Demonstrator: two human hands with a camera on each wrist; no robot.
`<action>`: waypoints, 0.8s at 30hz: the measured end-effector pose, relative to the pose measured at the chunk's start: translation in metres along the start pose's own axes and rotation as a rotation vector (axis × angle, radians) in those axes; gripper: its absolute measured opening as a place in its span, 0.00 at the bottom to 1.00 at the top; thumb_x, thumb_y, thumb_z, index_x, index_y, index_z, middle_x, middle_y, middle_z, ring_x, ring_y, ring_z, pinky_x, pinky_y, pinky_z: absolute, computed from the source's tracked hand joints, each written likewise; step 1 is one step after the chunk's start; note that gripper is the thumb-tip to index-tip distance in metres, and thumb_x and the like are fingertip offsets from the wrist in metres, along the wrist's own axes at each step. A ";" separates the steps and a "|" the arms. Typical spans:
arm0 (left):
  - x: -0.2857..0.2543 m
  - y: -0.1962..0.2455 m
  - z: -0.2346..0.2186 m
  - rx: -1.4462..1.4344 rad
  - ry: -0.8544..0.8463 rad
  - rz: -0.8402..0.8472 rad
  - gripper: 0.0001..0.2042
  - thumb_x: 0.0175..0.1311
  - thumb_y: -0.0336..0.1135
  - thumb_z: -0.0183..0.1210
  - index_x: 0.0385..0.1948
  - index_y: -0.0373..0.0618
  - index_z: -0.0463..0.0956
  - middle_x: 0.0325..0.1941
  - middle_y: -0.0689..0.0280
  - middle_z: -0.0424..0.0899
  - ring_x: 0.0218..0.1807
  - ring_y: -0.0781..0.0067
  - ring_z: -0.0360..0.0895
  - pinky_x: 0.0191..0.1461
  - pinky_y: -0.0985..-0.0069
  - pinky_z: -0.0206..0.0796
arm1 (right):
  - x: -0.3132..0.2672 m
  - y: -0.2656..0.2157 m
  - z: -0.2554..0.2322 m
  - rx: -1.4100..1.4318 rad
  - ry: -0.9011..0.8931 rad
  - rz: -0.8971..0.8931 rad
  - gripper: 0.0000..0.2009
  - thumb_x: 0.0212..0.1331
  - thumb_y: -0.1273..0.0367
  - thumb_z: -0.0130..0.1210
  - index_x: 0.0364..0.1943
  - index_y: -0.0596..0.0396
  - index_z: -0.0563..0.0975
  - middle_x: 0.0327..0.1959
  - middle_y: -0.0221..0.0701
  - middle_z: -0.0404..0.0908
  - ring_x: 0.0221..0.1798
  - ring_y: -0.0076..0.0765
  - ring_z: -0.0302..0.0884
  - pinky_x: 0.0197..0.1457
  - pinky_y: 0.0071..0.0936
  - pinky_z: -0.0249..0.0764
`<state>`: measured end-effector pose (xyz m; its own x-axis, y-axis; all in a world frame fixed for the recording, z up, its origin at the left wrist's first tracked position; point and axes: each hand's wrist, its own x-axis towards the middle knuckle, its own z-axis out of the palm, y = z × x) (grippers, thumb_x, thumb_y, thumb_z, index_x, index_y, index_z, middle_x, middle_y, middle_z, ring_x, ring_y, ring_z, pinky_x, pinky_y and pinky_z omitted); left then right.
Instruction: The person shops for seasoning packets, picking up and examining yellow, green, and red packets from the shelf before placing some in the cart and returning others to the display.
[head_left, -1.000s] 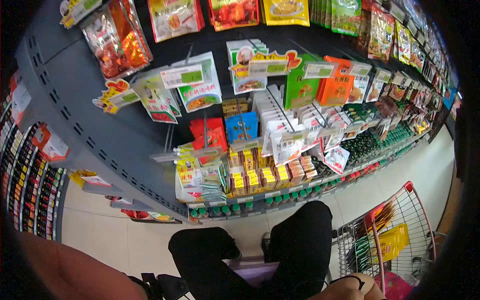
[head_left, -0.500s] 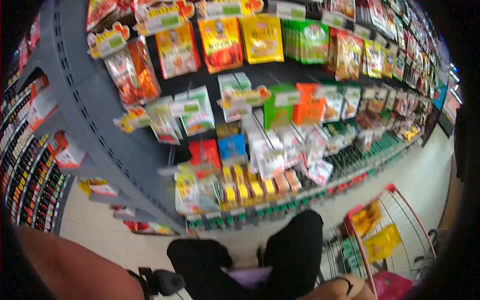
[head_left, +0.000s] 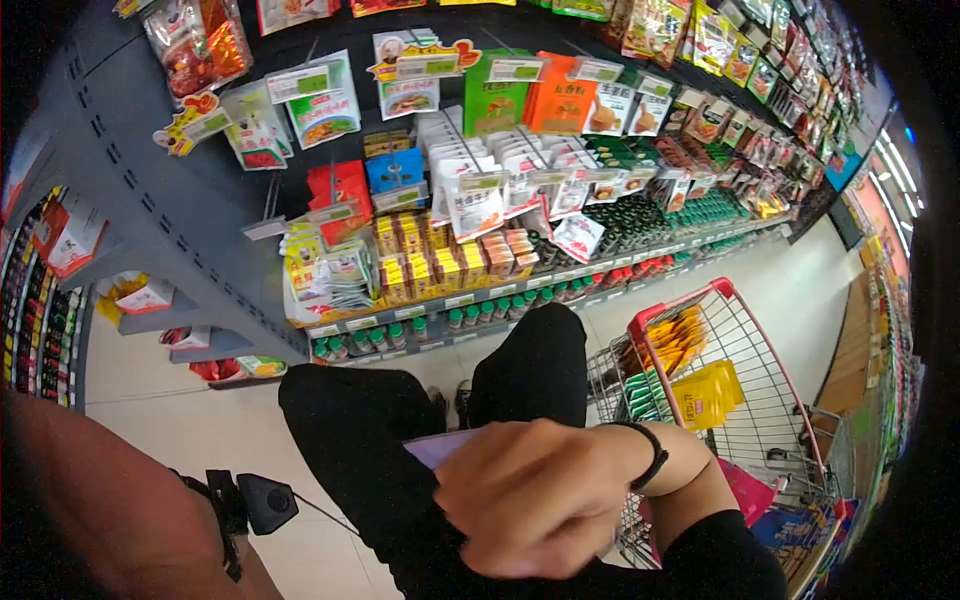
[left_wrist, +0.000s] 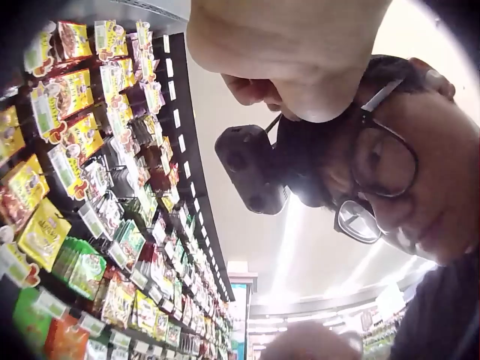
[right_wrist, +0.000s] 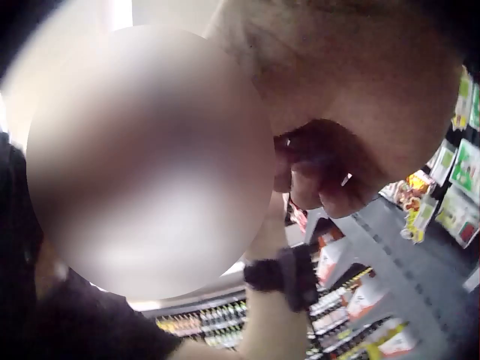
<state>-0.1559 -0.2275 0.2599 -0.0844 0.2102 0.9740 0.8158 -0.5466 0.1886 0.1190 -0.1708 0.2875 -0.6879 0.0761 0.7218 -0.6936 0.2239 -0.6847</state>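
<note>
My right hand (head_left: 540,500) hangs over my lap, blurred, its fingers loosely curled with nothing visible in them. The right wrist view shows its fingers (right_wrist: 330,187) bent toward the palm. Behind it, a lavender item (head_left: 437,448) shows between my legs. My left forearm (head_left: 110,490) rises at the left edge, a small black camera (head_left: 268,502) strapped to its wrist. The left hand (left_wrist: 289,49) is outside the head view; in the left wrist view it is up beside the head-worn camera (left_wrist: 247,169), its fingertips mostly hidden, and I cannot tell whether they grip anything.
Ahead, a curved shelf unit carries hanging seasoning packets (head_left: 475,205), small yellow boxes (head_left: 420,270) and green-capped bottles (head_left: 485,312). At my right stands a wire shopping cart (head_left: 745,330) holding yellow packets (head_left: 705,395). A grey shelf end (head_left: 165,200) reaches along the left.
My right hand has come up from the lower edge, near the cart, to over my lap. The head view has shifted, showing more of the cart and right aisle. My left forearm stays raised.
</note>
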 end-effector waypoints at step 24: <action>-0.081 0.005 0.105 -0.695 -0.385 -0.638 0.21 0.71 0.48 0.51 0.22 0.42 0.67 0.20 0.67 0.65 0.23 0.75 0.63 0.29 0.79 0.54 | -0.250 -0.165 -0.080 -1.096 1.159 1.064 0.14 0.69 0.63 0.48 0.27 0.57 0.69 0.22 0.27 0.66 0.26 0.29 0.64 0.32 0.26 0.65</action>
<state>-0.0845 -0.1624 0.1686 -0.0980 0.8067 0.5828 0.1601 -0.5652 0.8092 0.4225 -0.1491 0.2285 0.1036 0.9860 0.1304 0.5925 0.0441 -0.8043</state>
